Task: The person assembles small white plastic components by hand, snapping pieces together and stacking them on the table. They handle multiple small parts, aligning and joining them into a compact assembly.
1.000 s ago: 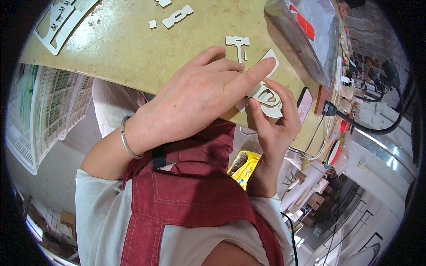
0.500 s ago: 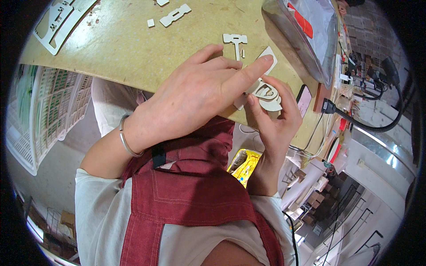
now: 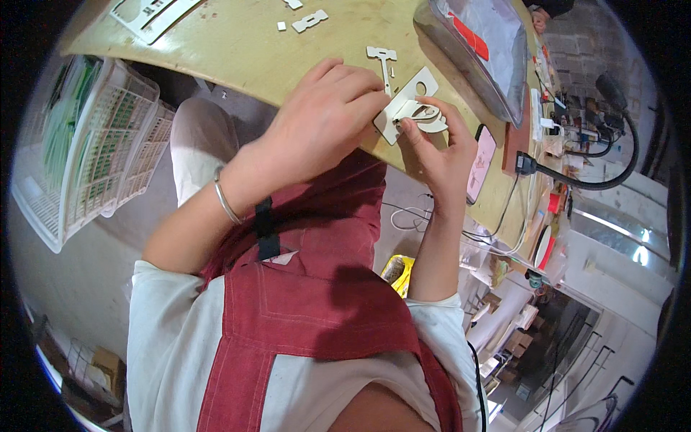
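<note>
My right hand (image 3: 445,147) pinches a small assembly of flat, pale cut-out pieces (image 3: 425,117) between thumb and fingers. It has a curved, layered part at the fingers and a flat plate with a round hole behind. At its left side, my left hand (image 3: 320,115) curls its fingers down, closed, with the fingertips hidden; what they hold, if anything, does not show. Just beyond the left hand lies a T-shaped pale piece (image 3: 382,54), with a tiny slim piece (image 3: 392,72) beside its stem.
A pale cut-out sheet (image 3: 152,27), a notched strip (image 3: 310,21) and a small square (image 3: 281,26) lie on the yellowish table (image 3: 237,61). A lined tray (image 3: 471,68) stands far right, with a phone (image 3: 481,162) nearer. White baskets (image 3: 101,151) stand left below the table.
My left hand has drawn back left from over the assembly, its outstretched finger now bent in. More of the holed plate shows. The view has shifted slightly.
</note>
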Demonstrator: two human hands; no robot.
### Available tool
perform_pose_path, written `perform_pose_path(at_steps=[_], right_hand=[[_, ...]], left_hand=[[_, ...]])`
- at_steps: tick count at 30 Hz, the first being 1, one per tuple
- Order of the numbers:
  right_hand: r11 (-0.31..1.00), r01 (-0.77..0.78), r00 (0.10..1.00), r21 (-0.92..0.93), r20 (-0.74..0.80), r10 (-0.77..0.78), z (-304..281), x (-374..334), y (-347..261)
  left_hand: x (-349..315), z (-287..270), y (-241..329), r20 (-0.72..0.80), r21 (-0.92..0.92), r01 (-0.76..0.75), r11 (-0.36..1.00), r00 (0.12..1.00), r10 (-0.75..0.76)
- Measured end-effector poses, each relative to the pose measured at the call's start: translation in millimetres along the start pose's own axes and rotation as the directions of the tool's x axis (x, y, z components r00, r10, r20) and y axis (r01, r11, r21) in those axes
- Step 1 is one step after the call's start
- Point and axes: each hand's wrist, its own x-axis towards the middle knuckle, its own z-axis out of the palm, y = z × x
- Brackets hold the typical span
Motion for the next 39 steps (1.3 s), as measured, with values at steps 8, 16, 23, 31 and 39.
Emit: perform_pose_path(at_steps=[8,16,23,31,39], right_hand=[[0.998,-0.009,0.998,0.058,0.058,0.005,-7.4,0.0,8.6],[0.991,-0.034,0.991,0.126,0.136,0.016,-19.5,-32.3,-5.2],[0.996,0.007,0.994,0.093,0.111,-0.018,-15.0,-34.2,2.0],[0.996,-0.042,0.995,0.081,0.095,0.034,-15.0,-34.9,5.6],[0.995,-0.028,0.993,0.100,0.120,0.016,-15.1,-36.9,8.6]], left_hand=[[-76.5,22.5,64.3,0.082,-0.506,0.443,0.740,0.879,-0.470],[-68.8,44.3,55.8,0.531,-0.739,0.671,0.055,0.631,-0.566],[-50.8,58.7,55.8,0.619,-0.694,0.717,-0.065,0.548,-0.562],[-51.5,64.4,67.6,0.514,-0.727,0.685,0.051,0.592,-0.621],[-54.0,69.5,60.7,0.476,-0.742,0.664,0.094,0.621,-0.622]])
